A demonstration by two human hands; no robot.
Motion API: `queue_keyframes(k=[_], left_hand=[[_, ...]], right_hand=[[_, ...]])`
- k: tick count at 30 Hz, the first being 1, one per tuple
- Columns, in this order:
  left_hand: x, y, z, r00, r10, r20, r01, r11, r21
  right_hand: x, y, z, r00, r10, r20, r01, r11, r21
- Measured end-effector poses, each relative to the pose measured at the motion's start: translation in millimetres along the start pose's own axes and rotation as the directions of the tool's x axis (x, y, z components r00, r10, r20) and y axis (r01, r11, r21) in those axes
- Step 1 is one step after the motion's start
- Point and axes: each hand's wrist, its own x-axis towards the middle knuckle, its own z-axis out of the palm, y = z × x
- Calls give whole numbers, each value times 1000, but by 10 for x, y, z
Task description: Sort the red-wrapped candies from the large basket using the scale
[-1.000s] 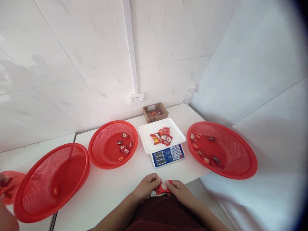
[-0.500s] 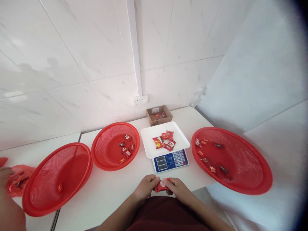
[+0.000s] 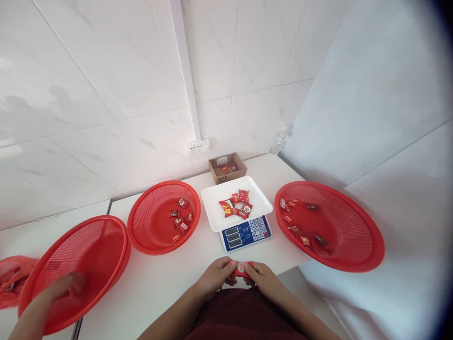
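Note:
Both of my hands pinch one small red snack packet in front of my body, near the table's front edge. My left hand grips its left end and my right hand its right end, thumbs on top. A pale round mark shows on the packet between the thumbs. Just beyond my hands stands a digital scale with a blue keypad panel. On its white tray lie several red wrapped packets, one with yellow print.
Red mesh baskets with small packets stand at right, centre left and far left. Another person's hand reaches into the far left one, beside a red plastic bag. A cardboard box sits behind the scale.
The other person's hand has moved from the red bag into the far left basket. My hands still hold the packet, its ends now slightly further apart. The view has shifted a little.

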Motion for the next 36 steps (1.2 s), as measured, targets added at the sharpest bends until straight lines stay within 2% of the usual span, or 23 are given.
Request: queue_keyframes(k=[6, 14, 19, 36], left_hand=[[-28, -43, -12, 1000, -20, -8, 20, 1000, 14], [3, -131, -68, 999, -22, -27, 23, 999, 30], [12, -148, -74, 1000, 5, -18, -5, 1000, -6], [-27, -73, -48, 999, -23, -22, 23, 1000, 7]], right_hand=[[-74, -50, 47, 999, -24, 44, 23, 1000, 15], [-86, -71, 81, 999, -29, 43, 30, 999, -11], [-92, -113, 72, 998, -23, 63, 26, 999, -44], [-77, -89, 58, 998, -22, 58, 24, 999, -44]])
